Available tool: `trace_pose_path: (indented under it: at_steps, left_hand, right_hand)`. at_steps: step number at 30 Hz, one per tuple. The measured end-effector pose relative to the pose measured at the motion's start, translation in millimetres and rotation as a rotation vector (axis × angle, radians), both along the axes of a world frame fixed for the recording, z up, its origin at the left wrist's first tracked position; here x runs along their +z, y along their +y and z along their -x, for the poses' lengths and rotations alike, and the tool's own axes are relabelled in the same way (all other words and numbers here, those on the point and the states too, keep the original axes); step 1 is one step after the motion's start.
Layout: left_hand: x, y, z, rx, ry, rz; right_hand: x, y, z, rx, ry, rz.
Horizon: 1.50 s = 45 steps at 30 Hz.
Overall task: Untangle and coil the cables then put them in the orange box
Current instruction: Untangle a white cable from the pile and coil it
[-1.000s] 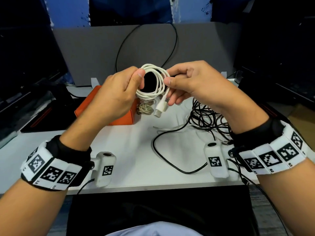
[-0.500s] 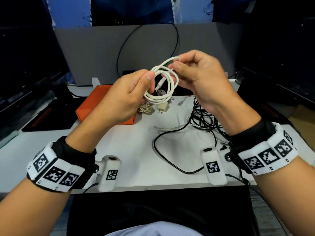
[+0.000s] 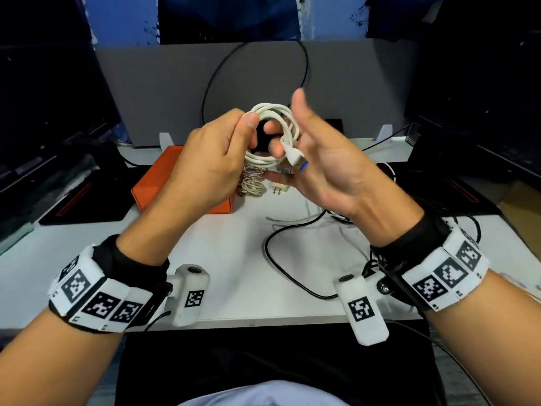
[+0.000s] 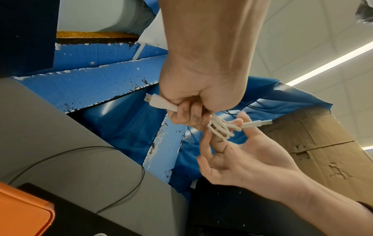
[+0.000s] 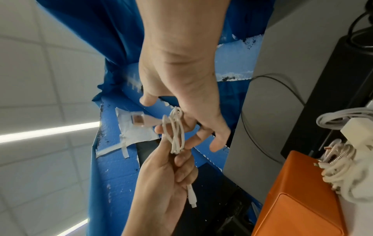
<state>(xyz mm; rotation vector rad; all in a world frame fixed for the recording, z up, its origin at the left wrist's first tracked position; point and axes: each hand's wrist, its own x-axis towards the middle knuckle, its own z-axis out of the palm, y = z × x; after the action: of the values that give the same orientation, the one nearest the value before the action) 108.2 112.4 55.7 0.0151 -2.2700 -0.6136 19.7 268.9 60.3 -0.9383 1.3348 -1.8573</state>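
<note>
Cables (image 3: 295,253) on white table (image 3: 234,259), grey partition (image 3: 164,83) behind

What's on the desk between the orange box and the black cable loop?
Head view: a coiled beige cable bundle and, right of it, a two-prong plug.

Desk setup here is a white table (image 3: 228,259) with a grey divider panel (image 3: 164,89) standing along the back edge. Blue foam boards (image 4: 96,79) and some blue plastic sheeting (image 5: 113,32) sit behind that. There's a beat-up cardboard box (image 4: 322,143) off to one side, plus strip lights (image 4: 331,63) on the ceiling.
</note>
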Motion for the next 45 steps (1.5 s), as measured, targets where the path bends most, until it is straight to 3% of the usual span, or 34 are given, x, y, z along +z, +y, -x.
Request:
trace_pose_path:
  at_steps: [7,12,17,20,24,27,29,31,35,40,45]
  left_hand:
    - [-6.1,0.3,5.2,0.0,-0.036,-0.012]
    - [-0.9,-9.8,5.1,0.015,-0.056,0.018]
    - [-3.3,-11.1,11.4,-0.189,-0.117,-0.409]
    - [-6.2,-10.6,12.1,-0.285,-0.175,-0.615]
    - [-5.2,-15.0,8.5,-0.37,-0.244,-0.553]
    - [-4.0,-15.3,3.8,-0.451,-0.292,-0.349]
    - [-4.4,-14.3,2.3,-0.351,-0.308,-0.093]
    - [-3.2,-13.6,0.7,-0.257,-0.282,0.03]
    - [-1.0,-13.1,0.7,-0.179,-0.188,0.041]
    - [-12.0,-13.6,10.4,-0.072,-0.046,0.034]
    - [-1.4,-21.0,5.5,-0.401,-0.361,-0.345]
  right_hand:
    - [-8.0,-3.2,6.9,-0.307,0.496,-0.167]
    - [6.6,29.3,29.9,0.009,0.639,-0.3]
    - [6.7,33.2,34.0,-0.067,0.71,-0.348]
    - [0.6,19.8,26.6,-0.203,0.712,-0.316]
    - [-2.0,17.9,37.3,-0.373,0.837,-0.374]
    - [-2.6,21.1,43.4,-0.381,0.847,-0.417]
    - [-2.0,22.7,43.8,-0.331,0.808,-0.414]
    - [-0.9,24.0,41.7,-0.255,0.738,-0.402]
    - [0.6,24.7,35.7,-0.202,0.663,-0.347]
    - [-7.6,6.2,28.4,-0.311,0.636,-0.275]
    - [-4.4,9.3,33.1,-0.33,0.69,-0.319]
